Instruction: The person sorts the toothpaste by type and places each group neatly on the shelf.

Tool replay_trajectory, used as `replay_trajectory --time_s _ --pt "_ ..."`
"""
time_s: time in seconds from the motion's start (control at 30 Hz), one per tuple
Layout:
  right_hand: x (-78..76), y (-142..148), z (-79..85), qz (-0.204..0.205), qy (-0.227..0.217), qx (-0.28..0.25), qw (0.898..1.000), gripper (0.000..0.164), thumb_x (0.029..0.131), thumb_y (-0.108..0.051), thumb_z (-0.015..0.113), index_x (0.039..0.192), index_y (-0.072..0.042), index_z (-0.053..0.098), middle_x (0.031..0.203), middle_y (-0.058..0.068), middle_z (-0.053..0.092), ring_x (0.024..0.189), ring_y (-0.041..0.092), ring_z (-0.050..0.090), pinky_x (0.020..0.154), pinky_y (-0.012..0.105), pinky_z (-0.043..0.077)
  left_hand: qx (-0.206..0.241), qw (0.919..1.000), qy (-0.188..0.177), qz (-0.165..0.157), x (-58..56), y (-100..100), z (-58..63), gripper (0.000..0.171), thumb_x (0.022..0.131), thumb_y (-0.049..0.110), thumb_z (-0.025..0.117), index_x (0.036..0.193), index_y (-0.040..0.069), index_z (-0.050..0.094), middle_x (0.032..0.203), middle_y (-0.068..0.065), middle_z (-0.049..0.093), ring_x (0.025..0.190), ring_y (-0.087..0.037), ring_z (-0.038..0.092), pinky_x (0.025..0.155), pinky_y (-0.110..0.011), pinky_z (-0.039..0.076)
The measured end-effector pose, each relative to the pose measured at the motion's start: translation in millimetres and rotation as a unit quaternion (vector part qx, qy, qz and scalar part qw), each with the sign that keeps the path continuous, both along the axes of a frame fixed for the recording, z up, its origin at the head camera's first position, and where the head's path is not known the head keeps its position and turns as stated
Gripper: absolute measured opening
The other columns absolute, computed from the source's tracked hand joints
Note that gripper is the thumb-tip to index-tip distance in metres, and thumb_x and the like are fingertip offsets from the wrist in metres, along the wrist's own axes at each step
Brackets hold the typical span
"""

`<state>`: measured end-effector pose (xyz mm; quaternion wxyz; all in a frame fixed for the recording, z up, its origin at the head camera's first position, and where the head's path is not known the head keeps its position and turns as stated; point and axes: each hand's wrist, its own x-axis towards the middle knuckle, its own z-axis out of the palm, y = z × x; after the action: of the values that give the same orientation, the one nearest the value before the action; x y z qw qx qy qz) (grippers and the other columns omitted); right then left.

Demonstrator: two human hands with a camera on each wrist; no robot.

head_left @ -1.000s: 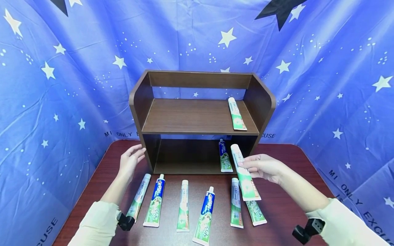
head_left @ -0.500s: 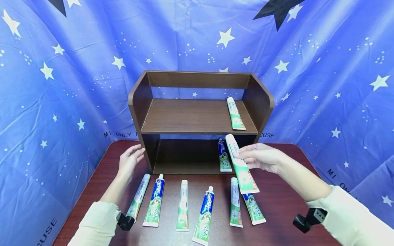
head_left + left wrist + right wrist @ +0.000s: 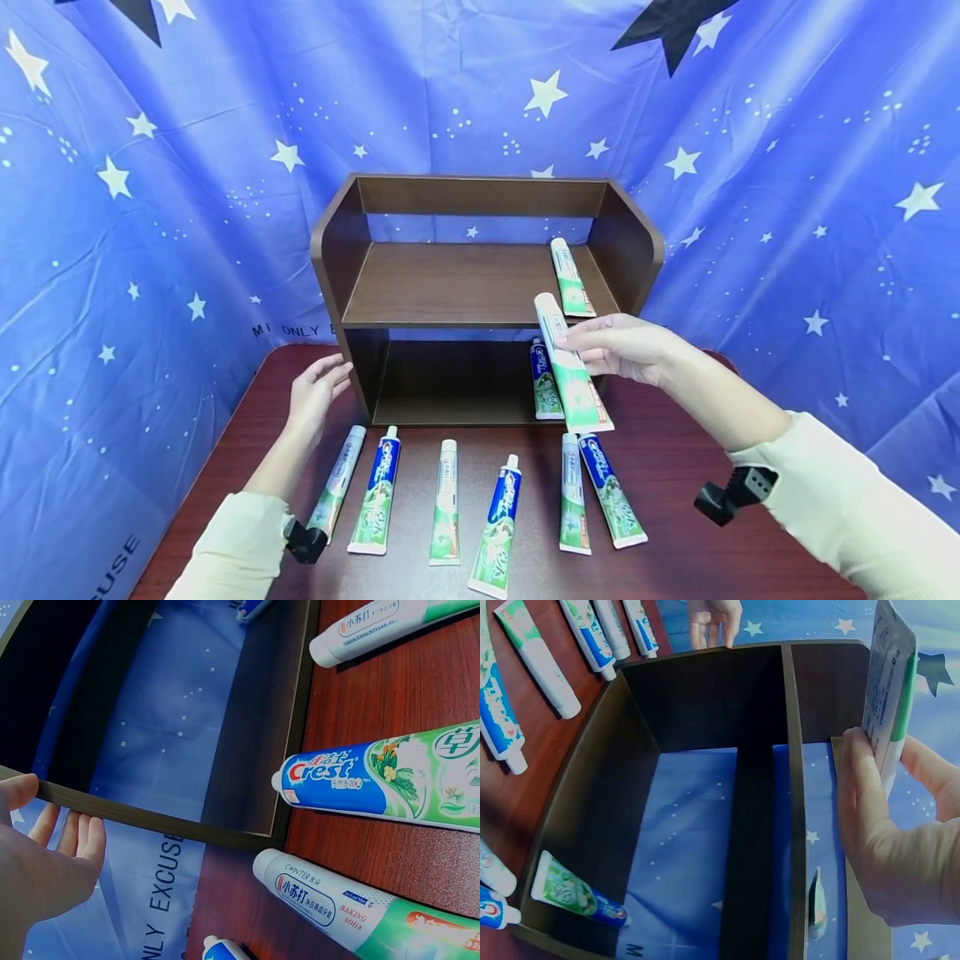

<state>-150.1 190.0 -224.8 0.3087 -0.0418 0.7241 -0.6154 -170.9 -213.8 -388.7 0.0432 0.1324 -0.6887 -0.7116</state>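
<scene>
My right hand (image 3: 626, 350) pinches a white-and-green toothpaste tube (image 3: 573, 375), held tilted cap-up in front of the shelf rack (image 3: 487, 323). In the right wrist view, thumb and fingers press the tube (image 3: 891, 682) from both sides. My left hand (image 3: 52, 859) holds the front edge of the rack's left side panel (image 3: 142, 816), thumb on one side and fingers on the other. One white-and-green tube (image 3: 572, 279) lies at the right of the upper shelf. A blue-and-green Crest tube (image 3: 547, 379) lies at the right of the lower shelf.
Before the rack, several tubes lie on the dark red table (image 3: 690, 533): white-and-green ones (image 3: 446, 504) and blue-and-green Crest ones (image 3: 497, 529). Two at the right (image 3: 574, 500) lie close together. A blue starred curtain (image 3: 480, 100) hangs behind and at both sides.
My right hand has lifted the white-and-green tube up and slightly left, from over the table tubes to the height of the upper shelf's front edge. The left hand stays at the rack.
</scene>
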Motion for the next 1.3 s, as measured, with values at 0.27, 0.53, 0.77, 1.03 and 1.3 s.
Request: replay_trajectory --time_s 0.27,0.53,0.77,1.03,1.3 --pt "-18.8 -13.3 14.4 -0.036 0.031 0.011 0.999 0.049 0.095 -0.013 0.057 0.134 0.009 0.038 0.087 -0.008 0.069 0.081 0.002 0.068 0.078 0.017 0.059 0.006 0.9999 0.010 0.005 1.4 2.1 0.9 0.047 0.095 0.019 0.058 0.136 -0.002 0.047 0.100 0.013 0.059 0.085 0.007 0.063 0.104 -0.028 0.050" --pt "-47.6 -31.3 19.5 -0.103 0.051 0.047 0.992 0.061 0.092 -0.014 0.062 0.141 0.009 0.034 0.095 -0.003 0.065 0.078 0.002 0.067 0.075 0.016 0.059 0.005 0.9999 0.014 0.000 3.9 1.4 2.0 0.048 0.096 0.017 0.057 0.138 -0.003 0.045 0.097 0.014 0.058 0.086 0.007 0.062 0.101 -0.023 0.052" --pt "-71.1 -46.7 21.7 -0.186 0.094 0.123 0.970 0.054 0.087 -0.022 0.070 0.132 0.002 0.054 0.117 0.008 0.061 0.069 -0.001 0.059 0.060 0.010 0.051 0.003 0.9999 0.013 0.003 2.9 1.0 2.4 0.047 0.096 0.018 0.057 0.137 -0.003 0.045 0.098 0.013 0.057 0.086 0.008 0.062 0.102 -0.024 0.051" --pt "-98.6 -54.0 17.4 -0.246 0.153 0.284 0.914 0.051 0.079 -0.039 0.075 0.121 -0.011 0.065 0.119 0.006 0.054 0.062 0.002 0.049 0.060 0.019 0.039 0.000 0.9999 0.011 0.001 2.1 0.4 3.3 0.047 0.096 0.017 0.056 0.138 -0.002 0.045 0.097 0.016 0.059 0.085 0.008 0.061 0.100 -0.022 0.052" --pt "-117.1 -65.9 13.2 -0.242 0.217 0.402 0.856 0.052 0.078 -0.046 0.075 0.108 -0.004 0.070 0.117 0.014 0.066 0.094 0.018 0.058 0.075 0.023 0.050 -0.001 0.9999 0.012 0.005 0.9 1.3 1.8 0.045 0.097 0.015 0.054 0.137 -0.003 0.045 0.095 0.017 0.058 0.085 0.008 0.061 0.097 -0.019 0.053"
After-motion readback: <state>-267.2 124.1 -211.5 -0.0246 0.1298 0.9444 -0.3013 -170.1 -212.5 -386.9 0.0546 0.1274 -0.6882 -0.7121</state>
